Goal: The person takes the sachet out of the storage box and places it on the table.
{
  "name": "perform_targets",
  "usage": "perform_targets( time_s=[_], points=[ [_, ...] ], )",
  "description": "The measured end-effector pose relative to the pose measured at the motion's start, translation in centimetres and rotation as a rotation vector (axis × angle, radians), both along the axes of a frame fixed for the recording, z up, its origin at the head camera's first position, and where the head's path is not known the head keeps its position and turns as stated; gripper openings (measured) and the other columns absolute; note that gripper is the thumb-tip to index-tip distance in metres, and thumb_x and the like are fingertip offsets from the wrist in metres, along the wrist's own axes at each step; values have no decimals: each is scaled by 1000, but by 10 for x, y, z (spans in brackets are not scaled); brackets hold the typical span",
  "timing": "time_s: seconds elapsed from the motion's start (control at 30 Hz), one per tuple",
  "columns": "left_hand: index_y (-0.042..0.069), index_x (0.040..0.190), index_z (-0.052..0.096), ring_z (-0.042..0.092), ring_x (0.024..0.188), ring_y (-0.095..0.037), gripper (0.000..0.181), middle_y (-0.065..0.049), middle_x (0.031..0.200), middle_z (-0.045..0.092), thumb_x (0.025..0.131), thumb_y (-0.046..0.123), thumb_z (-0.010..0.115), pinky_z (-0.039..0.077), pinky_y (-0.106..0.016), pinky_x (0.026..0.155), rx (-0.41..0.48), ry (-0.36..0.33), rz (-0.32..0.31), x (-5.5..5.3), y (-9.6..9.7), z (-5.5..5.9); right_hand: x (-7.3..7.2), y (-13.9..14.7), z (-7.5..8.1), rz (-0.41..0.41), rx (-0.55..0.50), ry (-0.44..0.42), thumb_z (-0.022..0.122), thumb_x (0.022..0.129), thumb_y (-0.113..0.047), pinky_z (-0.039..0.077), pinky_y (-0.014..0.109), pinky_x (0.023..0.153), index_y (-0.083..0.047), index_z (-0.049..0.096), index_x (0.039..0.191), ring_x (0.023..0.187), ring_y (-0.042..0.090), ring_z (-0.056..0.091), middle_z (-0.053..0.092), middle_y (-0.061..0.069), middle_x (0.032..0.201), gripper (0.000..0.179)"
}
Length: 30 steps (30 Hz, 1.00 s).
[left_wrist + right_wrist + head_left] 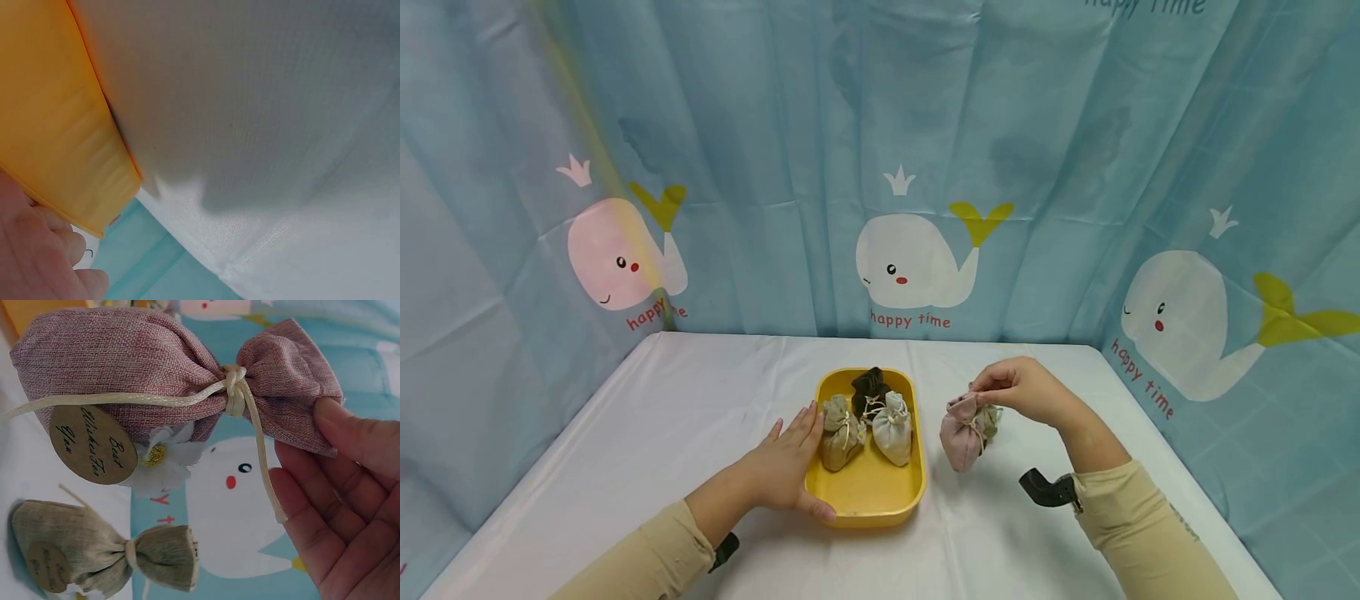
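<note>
My right hand [1026, 392] pinches the gathered top of a pink drawstring sachet [125, 359] between thumb and fingers. A cord, a white flower and a round "Best Wishes For You" tag hang on the sachet. Behind it stands a grey-green sachet [81, 544], partly hidden in the head view. My left hand [786, 467] lies along the left side of a yellow tray [872, 504], fingers extended at the rim and thumb near the front corner. Inside the tray sit an olive-brown sachet [841, 446], a black sachet [868, 390] and a white sachet [892, 433].
A white cloth [700, 400] covers the table. Blue curtains [760, 167] with printed whales enclose its back and sides. Dark wrist-worn pieces [1047, 490] show near the right sleeve and by the left sleeve.
</note>
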<state>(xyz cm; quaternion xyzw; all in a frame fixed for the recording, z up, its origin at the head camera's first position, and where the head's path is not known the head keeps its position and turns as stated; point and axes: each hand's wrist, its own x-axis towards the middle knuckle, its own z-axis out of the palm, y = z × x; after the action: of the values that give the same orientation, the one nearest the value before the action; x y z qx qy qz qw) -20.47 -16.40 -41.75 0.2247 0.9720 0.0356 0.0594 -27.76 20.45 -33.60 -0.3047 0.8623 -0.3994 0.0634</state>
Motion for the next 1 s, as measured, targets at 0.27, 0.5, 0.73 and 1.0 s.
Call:
perform_targets(
  time_s=[0.27,0.5,0.73,1.0],
  points=[
    [0,146,9,1,139,-31,139,-19,151,-2,47,91,44,10,-55,107,5,-7,5,0,0,-1,0,6,-15,-7,0,-42,67,83,-15,51,27,71,-10,71,88,87,15,61,68,5,94,8],
    [0,146,8,2,139,-32,139,-19,151,-2,47,91,44,11,-56,107,7,0,1,0,-1,-2,-1,8,-33,-19,9,-113,68,81,-12,51,32,70,-8,71,87,80,17,60,68,5,88,7],
    [0,146,9,2,139,-32,139,-19,151,-2,47,91,43,11,-56,107,8,5,-2,-1,-1,-3,-6,16,-52,-29,34,-139,68,81,-11,51,36,70,-10,71,86,78,16,60,68,3,86,6],
    [1,146,8,1,139,-31,139,-19,151,-3,47,92,42,10,-55,107,4,3,2,-1,-1,-4,-11,23,-57,-20,3,-192,68,81,-12,50,44,75,-7,70,90,81,17,60,68,5,89,11]
  ],
)
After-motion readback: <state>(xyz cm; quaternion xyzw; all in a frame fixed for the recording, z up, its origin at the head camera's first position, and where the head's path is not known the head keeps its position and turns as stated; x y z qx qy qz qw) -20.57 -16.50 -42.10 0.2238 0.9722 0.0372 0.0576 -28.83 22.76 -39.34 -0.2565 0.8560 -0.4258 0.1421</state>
